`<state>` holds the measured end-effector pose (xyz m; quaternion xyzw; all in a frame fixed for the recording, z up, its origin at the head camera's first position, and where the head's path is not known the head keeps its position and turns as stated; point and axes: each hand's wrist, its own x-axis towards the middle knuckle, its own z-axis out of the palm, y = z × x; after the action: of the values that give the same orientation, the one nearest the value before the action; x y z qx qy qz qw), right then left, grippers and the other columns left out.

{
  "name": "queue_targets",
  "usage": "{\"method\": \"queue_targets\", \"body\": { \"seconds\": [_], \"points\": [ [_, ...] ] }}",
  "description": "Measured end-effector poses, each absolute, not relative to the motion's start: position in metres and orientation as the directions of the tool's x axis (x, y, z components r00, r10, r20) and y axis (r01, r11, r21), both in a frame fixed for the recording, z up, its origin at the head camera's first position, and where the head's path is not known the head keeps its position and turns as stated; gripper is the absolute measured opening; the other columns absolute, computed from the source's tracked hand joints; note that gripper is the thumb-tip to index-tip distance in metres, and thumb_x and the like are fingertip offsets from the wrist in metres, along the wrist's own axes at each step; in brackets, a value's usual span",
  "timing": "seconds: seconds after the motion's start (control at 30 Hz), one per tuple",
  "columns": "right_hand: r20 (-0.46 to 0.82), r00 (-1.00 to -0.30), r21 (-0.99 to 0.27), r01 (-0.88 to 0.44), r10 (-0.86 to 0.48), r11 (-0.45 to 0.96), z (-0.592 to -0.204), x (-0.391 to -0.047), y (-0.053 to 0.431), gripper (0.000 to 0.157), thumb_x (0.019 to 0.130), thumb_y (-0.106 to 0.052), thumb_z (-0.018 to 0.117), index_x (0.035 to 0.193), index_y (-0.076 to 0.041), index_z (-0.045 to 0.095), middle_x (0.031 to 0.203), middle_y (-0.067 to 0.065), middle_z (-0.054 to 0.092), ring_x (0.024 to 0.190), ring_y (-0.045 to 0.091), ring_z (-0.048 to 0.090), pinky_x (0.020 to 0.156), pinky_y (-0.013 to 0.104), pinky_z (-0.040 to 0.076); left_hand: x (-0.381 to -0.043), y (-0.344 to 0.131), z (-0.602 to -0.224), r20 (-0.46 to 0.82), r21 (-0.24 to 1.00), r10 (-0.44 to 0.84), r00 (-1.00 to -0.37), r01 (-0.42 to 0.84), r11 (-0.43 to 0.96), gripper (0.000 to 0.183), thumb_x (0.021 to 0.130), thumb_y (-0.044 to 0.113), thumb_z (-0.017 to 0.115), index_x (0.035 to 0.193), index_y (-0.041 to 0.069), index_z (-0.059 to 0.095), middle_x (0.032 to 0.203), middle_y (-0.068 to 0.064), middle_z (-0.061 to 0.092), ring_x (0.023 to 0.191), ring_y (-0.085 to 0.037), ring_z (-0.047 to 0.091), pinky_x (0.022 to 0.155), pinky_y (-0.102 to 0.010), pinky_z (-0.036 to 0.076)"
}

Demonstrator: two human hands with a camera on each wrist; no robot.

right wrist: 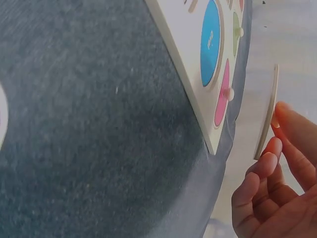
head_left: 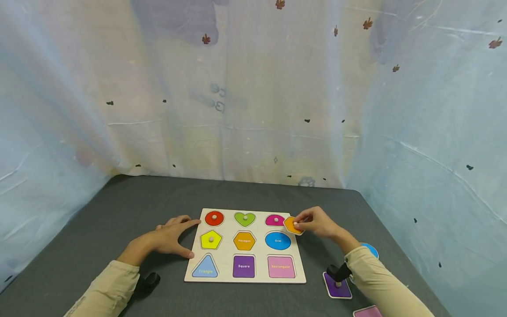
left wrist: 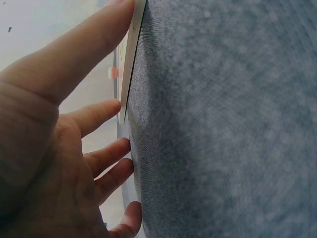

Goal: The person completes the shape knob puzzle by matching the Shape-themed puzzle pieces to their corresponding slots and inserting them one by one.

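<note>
My right hand (head_left: 318, 223) pinches the knob of an orange hexagon puzzle piece (head_left: 290, 225), held above the right edge of the white shape board (head_left: 259, 281). In the right wrist view that hexagon piece (right wrist: 269, 116) appears edge-on, raised off the board. My left hand (head_left: 170, 237) is spread at the board's left edge, thumb and index fingertip touching it. Red circle (head_left: 214, 218), green heart (head_left: 245, 217), pink semicircle (head_left: 273, 221) and yellow pentagon (head_left: 207, 241) pieces with knobs sit in their recesses. The hexagon recess (head_left: 244, 242) in the middle shows its printed label.
Right of the board lie a purple square piece (head_left: 336, 288), a pink piece (head_left: 368, 312) and a blue piece (head_left: 371, 249), partly covered by the right sleeve (head_left: 380, 281). Labelled triangle, square, rectangle and oval recesses show on the board. A pale curtain (head_left: 253, 132) surrounds the grey table (head_left: 170, 193).
</note>
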<state>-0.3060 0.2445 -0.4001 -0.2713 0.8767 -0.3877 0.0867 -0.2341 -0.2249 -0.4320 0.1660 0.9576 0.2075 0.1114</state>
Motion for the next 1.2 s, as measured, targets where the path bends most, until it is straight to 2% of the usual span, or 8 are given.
{"method": "queue_targets", "body": {
  "seconds": [0.27, 0.47, 0.77, 0.97, 1.07, 1.2],
  "points": [
    [0.059, -0.824, -0.735, -0.418, -0.563, 0.534, -0.401, -0.301, 0.234, 0.019, 0.095, -0.009, 0.070, 0.105, 0.005, 0.075, 0.098, 0.021, 0.075, 0.075, 0.017, 0.066, 0.076, 0.041, 0.061, -0.235, -0.225, -0.434, -0.141, 0.432, 0.363, -0.921, 0.273, 0.860, 0.104, 0.072, 0.055, 0.086, 0.156, 0.017, 0.038, 0.153, -0.021, 0.037, 0.136, -0.045, 0.037, 0.090, -0.067, 0.034],
    [0.066, -0.812, -0.747, -0.426, -0.579, 0.511, -0.401, -0.300, 0.227, 0.017, 0.095, -0.008, 0.070, 0.103, 0.006, 0.075, 0.097, 0.021, 0.074, 0.074, 0.018, 0.067, 0.076, 0.043, 0.061, -0.235, -0.225, -0.434, -0.144, 0.433, 0.362, -0.921, 0.270, 0.860, 0.104, 0.072, 0.055, 0.086, 0.156, 0.017, 0.038, 0.154, -0.021, 0.037, 0.137, -0.045, 0.037, 0.090, -0.068, 0.034],
    [0.070, -0.804, -0.724, -0.448, -0.591, 0.524, -0.403, -0.298, 0.215, 0.017, 0.094, -0.010, 0.072, 0.102, 0.003, 0.076, 0.093, 0.018, 0.075, 0.074, 0.038, 0.064, 0.068, 0.029, 0.057, -0.236, -0.225, -0.435, -0.141, 0.427, 0.360, -0.922, 0.272, 0.862, 0.104, 0.072, 0.055, 0.086, 0.156, 0.018, 0.038, 0.153, -0.020, 0.037, 0.136, -0.045, 0.037, 0.090, -0.068, 0.034],
    [0.072, -0.791, -0.731, -0.456, -0.607, 0.508, -0.403, -0.296, 0.205, 0.016, 0.093, -0.009, 0.072, 0.102, 0.004, 0.076, 0.089, 0.019, 0.074, 0.072, 0.049, 0.059, 0.062, 0.027, 0.052, -0.236, -0.225, -0.434, -0.143, 0.424, 0.358, -0.923, 0.269, 0.865, 0.104, 0.072, 0.056, 0.086, 0.156, 0.018, 0.038, 0.153, -0.021, 0.037, 0.136, -0.045, 0.038, 0.090, -0.069, 0.034],
    [0.067, -0.790, -0.737, -0.451, -0.610, 0.503, -0.404, -0.295, 0.201, 0.016, 0.093, -0.010, 0.072, 0.102, 0.003, 0.076, 0.090, 0.019, 0.074, 0.069, 0.045, 0.058, 0.059, 0.021, 0.047, -0.235, -0.225, -0.434, -0.144, 0.427, 0.359, -0.922, 0.269, 0.863, 0.104, 0.072, 0.056, 0.086, 0.156, 0.018, 0.038, 0.153, -0.021, 0.037, 0.136, -0.045, 0.037, 0.090, -0.069, 0.034],
    [0.065, -0.793, -0.741, -0.445, -0.606, 0.502, -0.403, -0.294, 0.196, 0.016, 0.093, -0.011, 0.072, 0.102, 0.002, 0.077, 0.093, 0.018, 0.074, 0.065, 0.026, 0.056, 0.058, 0.018, 0.042, -0.235, -0.225, -0.434, -0.145, 0.429, 0.357, -0.923, 0.267, 0.863, 0.104, 0.072, 0.055, 0.086, 0.156, 0.018, 0.038, 0.153, -0.021, 0.037, 0.136, -0.045, 0.037, 0.091, -0.069, 0.033]
  ]
}}
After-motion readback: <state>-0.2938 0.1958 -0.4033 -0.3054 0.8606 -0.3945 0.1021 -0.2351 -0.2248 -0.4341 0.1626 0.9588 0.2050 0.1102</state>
